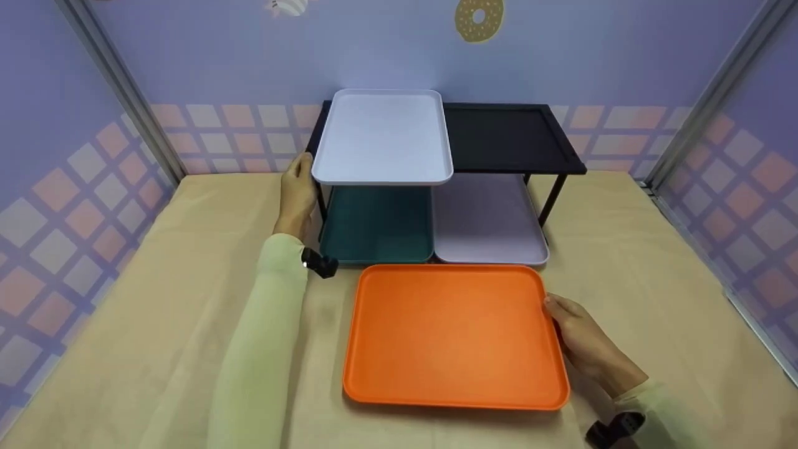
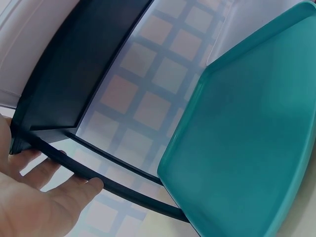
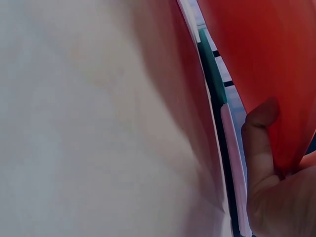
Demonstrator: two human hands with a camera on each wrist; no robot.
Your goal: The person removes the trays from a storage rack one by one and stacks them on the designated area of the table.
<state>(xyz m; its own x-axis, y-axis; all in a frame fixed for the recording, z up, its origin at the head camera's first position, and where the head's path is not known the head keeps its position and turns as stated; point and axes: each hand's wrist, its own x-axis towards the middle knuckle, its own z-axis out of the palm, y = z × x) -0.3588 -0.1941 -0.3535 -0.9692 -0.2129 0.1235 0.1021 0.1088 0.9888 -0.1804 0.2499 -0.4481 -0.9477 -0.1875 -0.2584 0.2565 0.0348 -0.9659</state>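
While the left hand (image 1: 297,196) grips the black rack (image 1: 506,138), the right hand (image 1: 587,343) pinches the orange tray (image 1: 455,337), which extends leftward, long axis crosswise.

- Black rack (image 1: 511,138): 9 o'clock half mostly hidden from me under white tray (image 1: 384,137).
- Right hand (image 1: 589,343): fingers hidden beneath orange tray's (image 1: 455,337) 3 o'clock side.
- Wall print (image 1: 290,6), 11 o'clock: cut off.

Noted orange rectangular tray (image 1: 455,337) before black rectangular rack (image 1: 508,137). Found white rectangular tray (image 1: 383,137) atop, left; green rectangular tray (image 1: 377,224) beneath.
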